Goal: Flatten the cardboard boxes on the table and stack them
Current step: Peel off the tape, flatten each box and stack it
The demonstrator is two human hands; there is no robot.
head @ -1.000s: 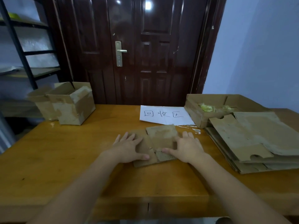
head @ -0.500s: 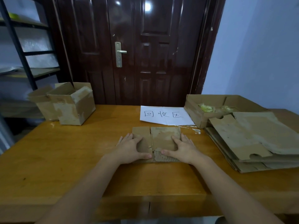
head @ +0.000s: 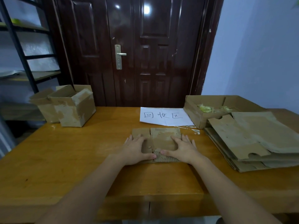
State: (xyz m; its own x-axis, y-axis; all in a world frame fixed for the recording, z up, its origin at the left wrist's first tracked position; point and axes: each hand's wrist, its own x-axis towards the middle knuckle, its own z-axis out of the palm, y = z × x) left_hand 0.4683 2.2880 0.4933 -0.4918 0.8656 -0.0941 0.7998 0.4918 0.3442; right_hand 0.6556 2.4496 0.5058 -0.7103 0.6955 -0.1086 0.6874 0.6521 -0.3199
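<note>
Cardboard, flattened: the small flattened box [head: 161, 139] lies at the centre of the desk [head: 64, 159], just in front of the paper sign [head: 165, 116]. Compared with one second ago, it has been squared up so that its far edge runs parallel to the sign, and both hands sit further onto it. The left hand [head: 135, 149] and right hand [head: 182, 148] press it down with fingers spread and released, not clenched; the thumbs almost meet at its near edge.

To the right of the flattened box, well apart, a stack of flattened boxes [head: 252, 141] overhangs nothing visible. Bare desk lies left of the flattened box and between it and the near desk edge.

Behind the stack, an open tray box [head: 203, 110] holds yellowish scraps. Far left of the flattened box, two open upright boxes [head: 71, 105] stand touching; their contents cannot be seen.
</note>
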